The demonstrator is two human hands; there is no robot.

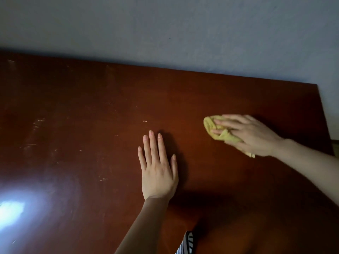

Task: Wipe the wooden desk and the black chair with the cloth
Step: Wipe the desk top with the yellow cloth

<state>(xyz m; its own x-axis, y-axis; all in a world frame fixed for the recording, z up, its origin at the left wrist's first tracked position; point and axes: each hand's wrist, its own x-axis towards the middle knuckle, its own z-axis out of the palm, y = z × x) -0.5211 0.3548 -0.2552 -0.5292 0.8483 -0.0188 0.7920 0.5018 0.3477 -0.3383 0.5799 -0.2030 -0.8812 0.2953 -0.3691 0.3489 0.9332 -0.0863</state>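
Striped fabric [187, 243] shows at the bottom edge of my feed, just beside the bare left forearm that reaches up from there across the wooden desk [88, 110]. From my remote seat I see the left hand [158, 167] lying flat on the desktop near the middle, palm down. Its fingers are straight and slightly spread, and it holds nothing. To its right, and well apart from it, the right hand [251, 136] comes in from the right side and bears down on the yellow cloth [210, 125]. The fingers are spread and lightly bent over the wad. A fold is pushed up between two of them, and the thumb closes along the near edge. A small corner of cloth sticks out under the heel of the hand. The cloth sits bunched on the right part of the desktop, touching the wood, a little way in from the right edge. I can make out pale scratches [103, 179] on the left half of the reddish-brown surface. A bright glare [11, 209] lies at the lower left. Behind the far edge stands a plain grey wall [165, 24].
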